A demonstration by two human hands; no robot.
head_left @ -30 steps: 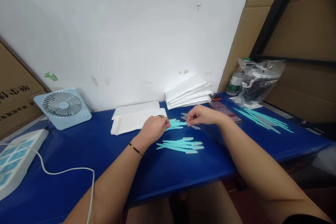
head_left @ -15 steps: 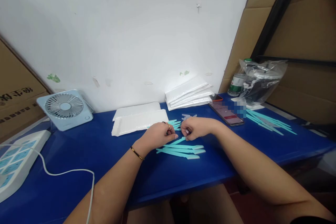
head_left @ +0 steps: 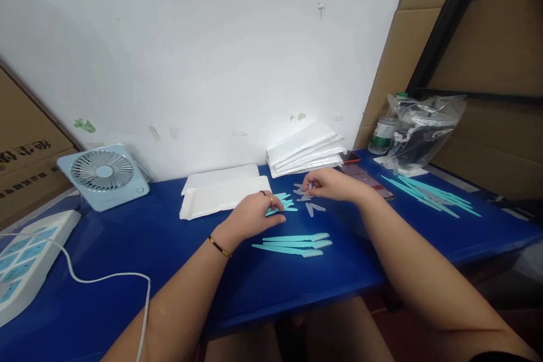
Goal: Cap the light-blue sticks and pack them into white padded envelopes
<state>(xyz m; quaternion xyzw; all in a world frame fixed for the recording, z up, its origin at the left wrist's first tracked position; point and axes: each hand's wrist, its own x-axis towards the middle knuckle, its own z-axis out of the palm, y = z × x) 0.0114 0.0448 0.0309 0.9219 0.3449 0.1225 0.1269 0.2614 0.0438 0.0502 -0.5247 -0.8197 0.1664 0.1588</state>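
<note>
Here, nearest to the person, a white cable (head_left: pixel 106 278) curls over the blue worktop (head_left: pixel 254 288), and a white power strip (head_left: pixel 21 254) lies at the left edge. A little further in, three teal sticks (head_left: pixel 292 243) lie side by side in a neat row, each with a paler right end, as it seems. Just behind them rests the left hand (head_left: pixel 254 215), half closed, its fingers on a small heap of teal sticks (head_left: pixel 283 203); whether it really grips one I cannot tell. The right hand (head_left: pixel 333 184) is beyond, its fingertips drawn together over a scatter of small clear caps (head_left: pixel 309 201), and it is too small to see if a cap is between them. To my judgement the step in hand is the fetching of one stick and one cap, with the finished ones put aside in the row. A pick from that scatter asks for a fine pinch on one piece only, because the caps lie close together and are almost transparent against the blue. Behind the hands are flat white pouches (head_left: pixel 224 195) and a stack of pouches (head_left: pixel 303 150) at the wall, a phone (head_left: pixel 369 181) beside the right wrist, spare teal sticks (head_left: pixel 428 195) far right, a small fan (head_left: pixel 104 174) far left, and a plastic bag (head_left: pixel 424 124) with a bottle (head_left: pixel 384 133) in the corner.
</note>
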